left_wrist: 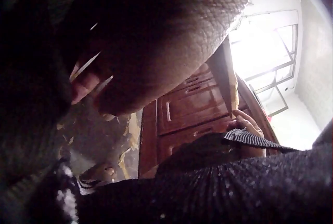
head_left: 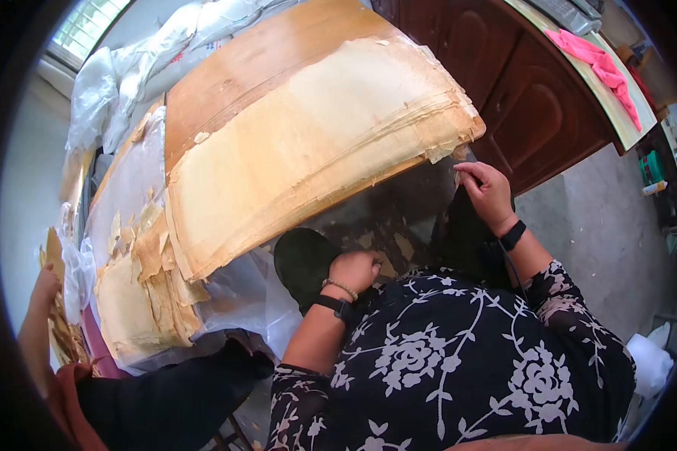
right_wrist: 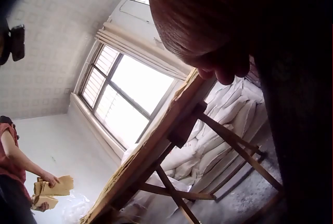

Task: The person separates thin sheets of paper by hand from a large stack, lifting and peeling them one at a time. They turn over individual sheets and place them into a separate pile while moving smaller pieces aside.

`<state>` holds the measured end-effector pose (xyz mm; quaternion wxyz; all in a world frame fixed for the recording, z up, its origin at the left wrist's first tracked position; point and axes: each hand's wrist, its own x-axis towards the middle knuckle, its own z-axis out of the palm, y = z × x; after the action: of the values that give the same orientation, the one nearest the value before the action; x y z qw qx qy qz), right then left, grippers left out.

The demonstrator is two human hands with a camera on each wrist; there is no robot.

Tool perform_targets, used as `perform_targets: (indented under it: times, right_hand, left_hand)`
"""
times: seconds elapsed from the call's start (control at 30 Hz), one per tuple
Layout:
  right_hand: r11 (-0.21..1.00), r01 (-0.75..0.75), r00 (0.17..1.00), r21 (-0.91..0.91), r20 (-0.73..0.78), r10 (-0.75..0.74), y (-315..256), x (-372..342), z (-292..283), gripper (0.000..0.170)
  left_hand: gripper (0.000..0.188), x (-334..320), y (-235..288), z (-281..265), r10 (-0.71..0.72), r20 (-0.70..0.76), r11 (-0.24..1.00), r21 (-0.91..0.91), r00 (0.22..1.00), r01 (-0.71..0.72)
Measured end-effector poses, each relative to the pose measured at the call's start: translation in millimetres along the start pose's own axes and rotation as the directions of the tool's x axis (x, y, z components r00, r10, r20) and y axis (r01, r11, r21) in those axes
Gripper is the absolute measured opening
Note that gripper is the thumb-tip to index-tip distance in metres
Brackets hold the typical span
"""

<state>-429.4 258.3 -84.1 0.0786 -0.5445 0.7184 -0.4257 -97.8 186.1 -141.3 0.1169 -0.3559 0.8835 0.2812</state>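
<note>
A broad stack of thin, pale tan sheets point(head_left: 278, 143) with ragged edges lies on the brown tabletop point(head_left: 226, 68). My right hand point(head_left: 493, 197) is just below the stack's near right corner, thumb and index fingertips close together; I cannot tell whether they pinch a scrap. In the right wrist view, curled fingertips point(right_wrist: 223, 73) overlap the table's edge. My left hand point(head_left: 356, 270) rests in my lap by the dark green trouser knee, fingers loosely curled. The left wrist view shows it dark and close up, fingers point(left_wrist: 86, 86) partly hidden.
Torn sheets point(head_left: 154, 263) hang at the table's left end. Another person point(right_wrist: 15, 156) there holds tan pieces point(right_wrist: 57, 185). Dark red cabinets point(head_left: 549, 98) stand to the right, a pink cloth point(head_left: 598, 68) on top. Wrapped white bundles point(head_left: 150, 68) are behind; wooden legs point(right_wrist: 177, 198) stand below.
</note>
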Motion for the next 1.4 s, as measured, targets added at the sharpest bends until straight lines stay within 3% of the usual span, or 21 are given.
perform_targets:
  times: [0.07, 0.27, 0.37, 0.5, 0.73, 0.93, 1.03, 1.4]
  right_hand:
    - [1.000, -0.017, 1.000, -0.002, 0.005, 0.017, -3.1, 0.3, -1.8, 0.015]
    - [1.000, -0.018, 1.000, 0.004, -0.003, 0.018, -0.9, 0.1, 2.4, 0.015]
    - [1.000, -0.018, 1.000, 0.010, -0.003, 0.018, -0.3, 0.2, 4.0, 0.015]
    - [0.999, -0.020, 1.000, 0.026, 0.001, 0.020, 0.7, -0.6, 6.2, 0.015]
    - [1.000, -0.020, 1.000, 0.008, 0.021, 0.020, 1.2, 0.3, 3.7, 0.015]
    - [1.000, 0.012, 1.000, 0.012, 0.003, -0.012, 5.2, -0.4, 5.0, 0.016]
    - [1.000, 0.001, 1.000, 0.006, -0.016, -0.001, 9.5, -1.6, 5.5, 0.016]
    - [0.998, 0.065, 0.995, -0.020, -0.075, -0.066, 18.1, -5.0, -2.0, 0.017]
  left_hand:
    - [0.026, 1.5, -2.8, 5.1, 0.041, -0.078, 0.999, 0.008, 0.996, -0.040]
    - [0.025, 0.9, -7.1, 9.9, 0.040, -0.115, 0.999, -0.021, 0.992, -0.043]
    - [0.028, 1.4, -5.1, 4.4, 0.019, -0.029, 1.000, -0.004, 0.999, -0.019]
    - [0.029, -0.6, -2.2, -0.3, 0.006, -0.017, 1.000, -0.026, 1.000, -0.006]
    - [0.029, -0.7, -2.3, -0.7, 0.016, -0.060, 0.999, -0.044, 0.998, -0.019]
    - [0.030, 1.5, -2.4, 2.0, 0.000, -0.015, 1.000, -0.014, 1.000, -0.001]
    - [0.024, -0.7, -2.6, 3.6, 0.037, -0.103, 0.999, -0.018, 0.994, -0.039]
    - [0.031, -4.3, -0.4, 1.0, -0.052, -0.103, 0.999, -0.007, 0.993, 0.052]
